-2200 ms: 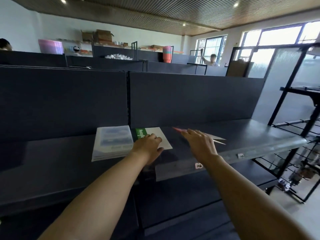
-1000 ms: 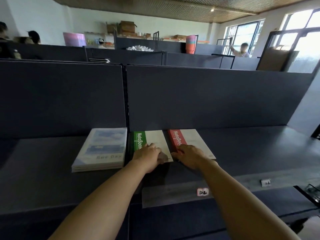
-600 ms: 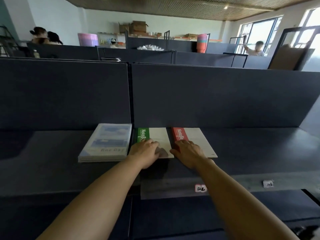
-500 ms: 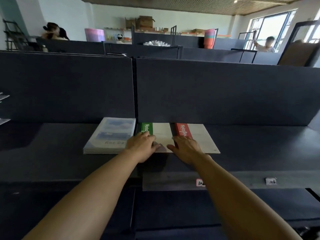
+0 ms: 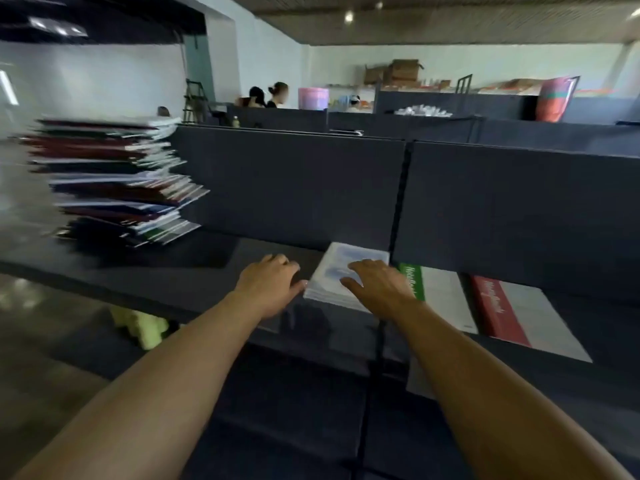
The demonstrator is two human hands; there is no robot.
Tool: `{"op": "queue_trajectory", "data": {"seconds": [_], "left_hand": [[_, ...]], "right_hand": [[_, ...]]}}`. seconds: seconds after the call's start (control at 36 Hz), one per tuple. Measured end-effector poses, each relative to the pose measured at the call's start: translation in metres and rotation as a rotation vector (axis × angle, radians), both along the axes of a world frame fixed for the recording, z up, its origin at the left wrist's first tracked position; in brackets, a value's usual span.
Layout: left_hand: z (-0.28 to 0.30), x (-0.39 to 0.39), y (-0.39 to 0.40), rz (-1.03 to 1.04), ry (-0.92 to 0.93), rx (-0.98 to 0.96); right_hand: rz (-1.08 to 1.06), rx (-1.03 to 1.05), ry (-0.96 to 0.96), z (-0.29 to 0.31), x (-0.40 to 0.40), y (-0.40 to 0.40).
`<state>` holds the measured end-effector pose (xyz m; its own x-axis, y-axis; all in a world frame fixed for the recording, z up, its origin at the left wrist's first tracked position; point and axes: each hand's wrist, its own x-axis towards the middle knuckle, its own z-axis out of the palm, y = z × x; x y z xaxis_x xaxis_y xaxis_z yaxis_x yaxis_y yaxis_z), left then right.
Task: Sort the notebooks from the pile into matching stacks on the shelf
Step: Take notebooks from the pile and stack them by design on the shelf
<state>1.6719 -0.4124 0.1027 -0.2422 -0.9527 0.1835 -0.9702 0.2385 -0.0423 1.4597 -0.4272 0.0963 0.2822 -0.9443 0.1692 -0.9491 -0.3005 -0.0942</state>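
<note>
On the dark shelf [image 5: 214, 271] lie three small stacks side by side, and I take the pale blue stack [image 5: 349, 275] as the landmark: it is a low pile of thin notebooks with a cloudy blue-white cover, its edges neat. Just to the right of it lies the green notebook [image 5: 433, 296], white with a green band at its spine, and further right of that the red notebook [image 5: 519, 313], white with a red band. Well to the left of the blue stack, against the dark panel, stands the tall pile [image 5: 114, 181] of mixed notebooks, dark red, navy and white, uneven and blurred. The left hand [image 5: 270, 285] rests on the shelf with fingers relaxed, its thumb just at the left edge of the blue stack, and it holds nothing. The right hand [image 5: 375, 282] lies flat on top of the blue stack, fingers spread and straight, grasping nothing. Half a second ago the left hand was at the green notebook and the right hand on the red one; both hands have moved left, and the tall pile has come into the view.
</note>
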Motion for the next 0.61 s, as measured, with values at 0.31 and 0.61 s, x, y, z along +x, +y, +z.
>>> {"op": "queue_trajectory", "data": {"seconds": [0.31,0.61], "left_hand": [[0.034,0.176,0.008,0.149,-0.048,-0.052],[0.061,0.268,-0.011,0.186,-0.048,-0.177]], "right_hand": [[0.139,-0.079,0.01,0.047,0.176,-0.03],[0.166,-0.285,-0.023,0.109,0.276,-0.059]]}}
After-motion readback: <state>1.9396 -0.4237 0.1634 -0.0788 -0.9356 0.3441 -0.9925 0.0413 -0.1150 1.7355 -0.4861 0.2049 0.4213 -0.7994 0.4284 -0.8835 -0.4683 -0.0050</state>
